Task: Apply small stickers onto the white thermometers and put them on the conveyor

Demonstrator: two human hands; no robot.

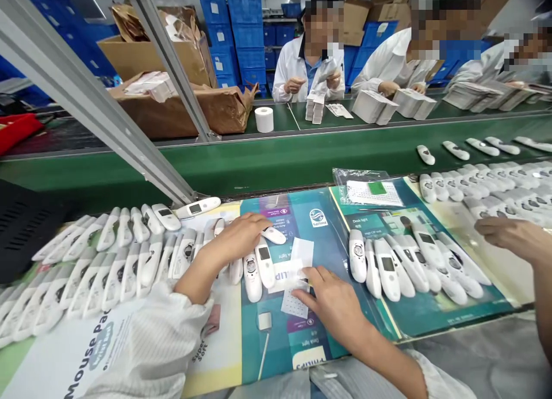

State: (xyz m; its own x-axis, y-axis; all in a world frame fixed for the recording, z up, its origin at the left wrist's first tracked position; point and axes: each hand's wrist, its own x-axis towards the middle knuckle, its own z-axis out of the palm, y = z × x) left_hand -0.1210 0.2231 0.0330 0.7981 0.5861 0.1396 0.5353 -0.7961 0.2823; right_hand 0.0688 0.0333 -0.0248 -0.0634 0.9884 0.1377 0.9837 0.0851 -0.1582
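My left hand (235, 236) reaches over a row of white handheld thermometers, its fingers closed around the end of one thermometer (274, 235). Just below it, two more thermometers lie side by side, one with a dark display (264, 263) facing up and one with a round button (252, 278). My right hand (334, 301) is low over the mat, thumb and forefinger apart, fingertips touching small white label sheets (287, 274). Another printed sheet (295, 304) lies under the thumb side. A small white square piece with a thin stem (264, 321) rests nearer me.
Thermometers (123, 272) fill the left side in rows; another group (390, 269) lies right. A co-worker's hand (513, 238) is at far right. A plastic bag with sheets (373, 191) lies behind. Beyond the green conveyor (259, 163), people handle paper stacks. A metal post (172, 71) rises left.
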